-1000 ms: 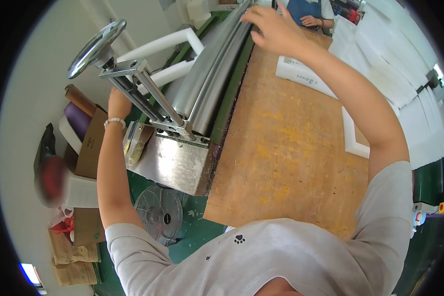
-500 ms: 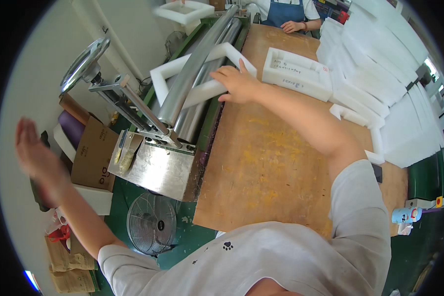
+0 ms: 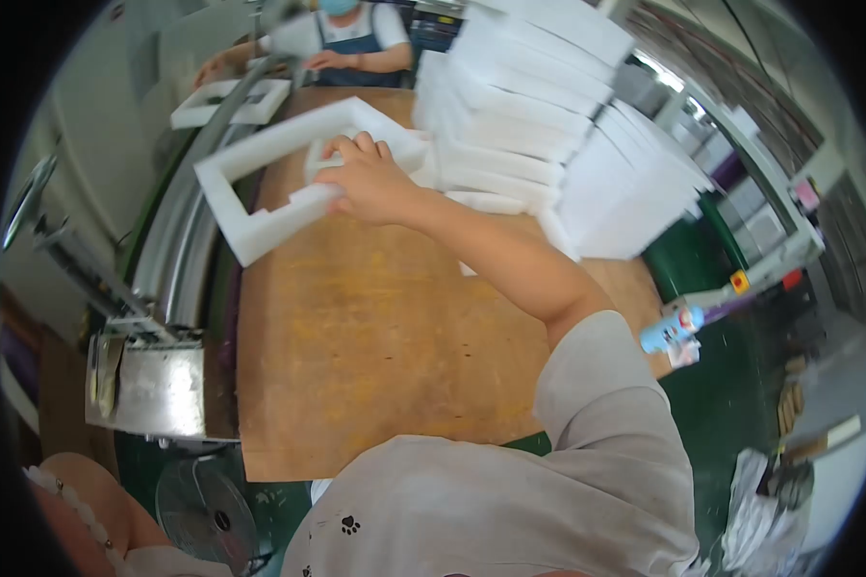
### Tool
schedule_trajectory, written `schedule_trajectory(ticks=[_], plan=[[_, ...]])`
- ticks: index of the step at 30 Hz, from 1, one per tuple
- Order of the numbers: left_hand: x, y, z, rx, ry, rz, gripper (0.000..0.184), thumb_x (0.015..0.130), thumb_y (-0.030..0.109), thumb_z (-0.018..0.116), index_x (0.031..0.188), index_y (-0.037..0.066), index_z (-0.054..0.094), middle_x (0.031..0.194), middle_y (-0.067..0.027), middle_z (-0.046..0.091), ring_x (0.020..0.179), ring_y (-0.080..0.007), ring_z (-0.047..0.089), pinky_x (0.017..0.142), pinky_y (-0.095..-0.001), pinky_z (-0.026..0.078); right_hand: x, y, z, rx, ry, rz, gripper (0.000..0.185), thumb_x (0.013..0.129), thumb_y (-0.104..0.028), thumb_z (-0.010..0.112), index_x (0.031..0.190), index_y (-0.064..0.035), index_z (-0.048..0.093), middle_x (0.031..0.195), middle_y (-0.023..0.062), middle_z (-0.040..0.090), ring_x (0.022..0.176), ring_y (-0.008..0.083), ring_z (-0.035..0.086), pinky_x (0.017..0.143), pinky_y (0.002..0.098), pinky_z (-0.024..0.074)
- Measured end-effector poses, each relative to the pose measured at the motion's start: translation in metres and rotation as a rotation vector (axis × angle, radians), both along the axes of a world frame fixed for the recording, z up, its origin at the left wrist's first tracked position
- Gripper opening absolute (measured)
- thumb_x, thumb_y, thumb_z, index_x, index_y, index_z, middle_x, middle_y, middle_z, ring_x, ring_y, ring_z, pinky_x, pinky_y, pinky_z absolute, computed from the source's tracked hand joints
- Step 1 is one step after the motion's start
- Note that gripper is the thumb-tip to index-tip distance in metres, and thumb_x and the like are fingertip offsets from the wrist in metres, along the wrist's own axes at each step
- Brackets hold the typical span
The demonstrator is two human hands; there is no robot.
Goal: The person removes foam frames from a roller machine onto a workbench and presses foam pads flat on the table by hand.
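Observation:
My right hand point(image 3: 370, 181) grips one side of a white foam frame point(image 3: 231, 216), with the thumb below and the fingers over the rim. The frame is tilted and held over the wooden table point(image 3: 385, 327), its left end close to the metal rollers point(image 3: 178, 231). Behind my fingers, part of another white foam block point(image 3: 414, 149) shows. My left hand is out of view. At the lower left edge there is only bare skin and a beaded strip, too cut off to place.
Tall stacks of white foam sheets point(image 3: 510, 106) stand at the back right. Beyond the rollers, a person in a blue apron point(image 3: 351, 48) reaches to another foam frame point(image 3: 231, 104). A fan point(image 3: 207, 505) stands on the floor, and a blue bottle point(image 3: 672, 330) is at the right.
My right hand has brought the foam frame off the rollers to the right, over the table. My left hand has left the view. The camera has turned right.

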State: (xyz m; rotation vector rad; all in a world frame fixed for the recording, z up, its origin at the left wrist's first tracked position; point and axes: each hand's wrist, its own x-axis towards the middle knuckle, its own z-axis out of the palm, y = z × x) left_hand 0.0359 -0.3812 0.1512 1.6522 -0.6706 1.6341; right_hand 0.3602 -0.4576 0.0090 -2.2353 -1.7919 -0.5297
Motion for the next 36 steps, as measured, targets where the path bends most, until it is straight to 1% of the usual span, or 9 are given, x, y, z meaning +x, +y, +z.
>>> schedule_trajectory(ticks=[4, 7, 10, 14, 24, 29, 31, 32, 36], plan=[[0.067, -0.003, -0.016, -0.01, -0.033, -0.16, 0.102, 0.082, 0.05, 0.066, 0.153, 0.01, 0.005, 0.161, -0.0182, 0.0, 0.146, -0.033, 0.004, 0.117, -0.0562, 0.012, -0.018, -0.068, 0.019, 0.515, 0.281, 0.101, 0.032, 0.083, -0.013, 0.074, 0.114, -0.013, 0.068, 0.129, 0.0059, 0.049, 0.109, 0.0259, 0.045, 0.098, 0.0367, 0.0388], [0.082, -0.014, -0.011, -0.008, -0.122, -0.168, 0.097, 0.082, 0.046, 0.065, 0.152, 0.009, 0.008, 0.16, -0.0185, 0.002, 0.145, -0.0332, 0.008, 0.116, -0.0551, 0.014, -0.031, -0.108, 0.009, 0.758, 0.93, 0.185, 0.035, 0.089, 0.0, 0.068, 0.123, -0.0026, 0.06, 0.122, 0.0045, 0.058, 0.108, 0.0166, 0.056, 0.093, 0.0315, 0.0466], [0.084, -0.017, -0.013, -0.011, -0.081, -0.137, 0.093, 0.082, 0.043, 0.065, 0.151, 0.009, 0.012, 0.159, -0.0188, 0.005, 0.144, -0.0333, 0.012, 0.115, -0.0541, 0.017, -0.042, -0.131, -0.007, 0.71, 1.206, 0.131, 0.032, 0.09, 0.001, 0.066, 0.122, -0.0003, 0.059, 0.122, 0.0087, 0.06, 0.111, 0.0214, 0.058, 0.099, 0.035, 0.048], [0.067, -0.015, -0.041, -0.047, 0.168, -0.072, 0.087, 0.083, 0.038, 0.065, 0.149, 0.008, 0.017, 0.158, -0.0192, 0.009, 0.142, -0.0336, 0.017, 0.114, -0.0527, 0.02, -0.071, -0.14, -0.071, 0.646, 2.092, 0.13, 0.031, 0.091, 0.003, 0.065, 0.121, 0.0022, 0.058, 0.121, 0.0135, 0.06, 0.111, 0.0252, 0.059, 0.105, 0.0391, 0.0485], [0.057, -0.021, -0.093, -0.204, 0.323, -0.015, 0.074, 0.083, 0.025, 0.065, 0.145, 0.005, 0.028, 0.156, -0.0202, 0.018, 0.137, -0.0341, 0.029, 0.112, -0.0492, 0.029, -0.116, -0.137, -0.165, 0.626, 2.7, 0.089, 0.033, 0.094, 0.001, 0.06, 0.127, 0.0021, 0.053, 0.123, 0.0163, 0.06, 0.11, 0.0268, 0.061, 0.106, 0.0416, 0.048], [0.059, -0.05, -0.086, -0.231, 0.427, -0.09, 0.068, 0.083, 0.019, 0.064, 0.143, 0.004, 0.034, 0.155, -0.0207, 0.023, 0.135, -0.0344, 0.035, 0.11, -0.0475, 0.033, -0.126, -0.187, -0.131, -0.101, 2.621, 0.051, 0.034, 0.095, 0.0, 0.059, 0.129, -0.0014, 0.055, 0.124, 0.0144, 0.061, 0.111, 0.0252, 0.061, 0.101, 0.0372, 0.0486], [0.072, -0.062, -0.087, -0.226, 0.413, -0.168, 0.066, 0.084, 0.016, 0.064, 0.142, 0.003, 0.037, 0.154, -0.0209, 0.025, 0.134, -0.0345, 0.037, 0.11, -0.0468, 0.035, -0.11, -0.218, -0.095, -0.253, 2.252, 0.114, 0.037, 0.095, 0.001, 0.059, 0.131, -0.0034, 0.056, 0.125, 0.0114, 0.062, 0.113, 0.0219, 0.061, 0.097, 0.032, 0.048], [0.083, -0.072, -0.086, -0.225, 0.382, -0.215, 0.065, 0.084, 0.015, 0.064, 0.142, 0.003, 0.038, 0.154, -0.021, 0.026, 0.133, -0.0345, 0.038, 0.11, -0.0464, 0.035, -0.089, -0.231, -0.078, -0.207, 2.212, 0.087, 0.037, 0.095, 0.001, 0.059, 0.131, -0.0034, 0.056, 0.125, 0.0114, 0.062, 0.113, 0.0219, 0.061, 0.097, 0.032, 0.048], [0.119, -0.096, -0.093, -0.212, 0.333, -0.349, 0.061, 0.084, 0.01, 0.064, 0.14, 0.002, 0.042, 0.153, -0.0214, 0.029, 0.132, -0.0348, 0.043, 0.108, -0.045, 0.039, -0.003, -0.282, 0.008, 0.657, 1.113, -0.02, 0.043, 0.089, -0.005, 0.067, 0.131, -0.0058, 0.057, 0.127, 0.0063, 0.062, 0.114, 0.0175, 0.059, 0.097, 0.0331, 0.0466]])
